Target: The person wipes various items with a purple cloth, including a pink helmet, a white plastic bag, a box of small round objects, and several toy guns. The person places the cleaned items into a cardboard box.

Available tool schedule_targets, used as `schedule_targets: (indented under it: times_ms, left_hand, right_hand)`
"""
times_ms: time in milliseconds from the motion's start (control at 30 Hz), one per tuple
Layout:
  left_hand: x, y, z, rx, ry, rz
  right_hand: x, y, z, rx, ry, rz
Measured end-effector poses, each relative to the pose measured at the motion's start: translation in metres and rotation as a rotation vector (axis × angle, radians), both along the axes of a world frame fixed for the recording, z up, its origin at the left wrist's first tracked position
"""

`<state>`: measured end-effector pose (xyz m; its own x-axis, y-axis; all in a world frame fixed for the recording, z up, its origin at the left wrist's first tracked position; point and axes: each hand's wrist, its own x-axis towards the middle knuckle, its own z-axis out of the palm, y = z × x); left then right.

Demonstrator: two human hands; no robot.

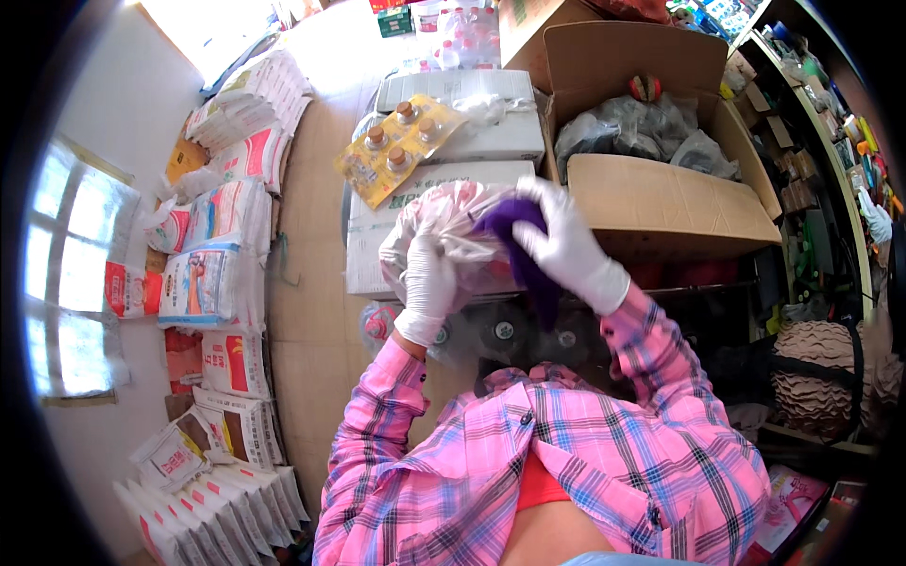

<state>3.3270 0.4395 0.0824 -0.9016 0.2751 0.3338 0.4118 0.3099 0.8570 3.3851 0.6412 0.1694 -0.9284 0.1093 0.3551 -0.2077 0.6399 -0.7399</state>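
My left hand [427,294], in a white glove, is closed on the near side of a crumpled white plastic bag [440,224] with faint red print. A dark purple cloth [530,269] hangs from my right hand [572,247], also white-gloved, its fingers closed round the cloth at the bag's right edge. Part of the cloth touches the bag's mouth; whether some of it lies inside is hidden. Both hands are above a white carton [366,247]. Behind them, a yellow sheet [375,195] bears several small cork-topped pieces.
To the right, an open cardboard box [661,203] holds plastic-wrapped goods [651,127]. Packed shelves [830,160] line the far right. Stacked sacks [203,283] stand along the left wall. Capped bottles [502,330] are close to my body, and shrink-wrapped bottles [467,42] stand at the back.
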Motion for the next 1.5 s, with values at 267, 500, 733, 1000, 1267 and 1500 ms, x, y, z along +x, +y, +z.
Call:
schedule_targets:
  times_ms: [267,500,733,1000,1267,1500]
  left_hand:
    - [0.004,0.009,-0.017,-0.652,0.465,-0.036]
    - [0.004,0.016,-0.029,-0.613,0.552,0.014]
    - [0.006,0.010,-0.038,-0.562,0.522,-0.080]
    - [0.020,0.017,-0.042,-0.796,0.452,0.005]
    - [0.023,0.014,-0.025,-0.901,0.434,-0.009]
    - [0.009,0.010,-0.035,-0.949,0.537,-0.066]
  right_hand:
    - [-0.069,0.009,-0.062,0.811,-0.122,0.258]
    - [-0.149,0.022,-0.013,0.365,-0.141,0.236]
    - [-0.144,-0.086,-0.059,0.653,-0.410,0.474]
    - [-0.136,-0.116,-0.012,0.876,-0.488,0.958]
    - [-0.165,-0.009,-0.055,0.860,-0.158,0.760]
    - [-0.153,0.044,-0.003,0.384,-0.387,0.364]
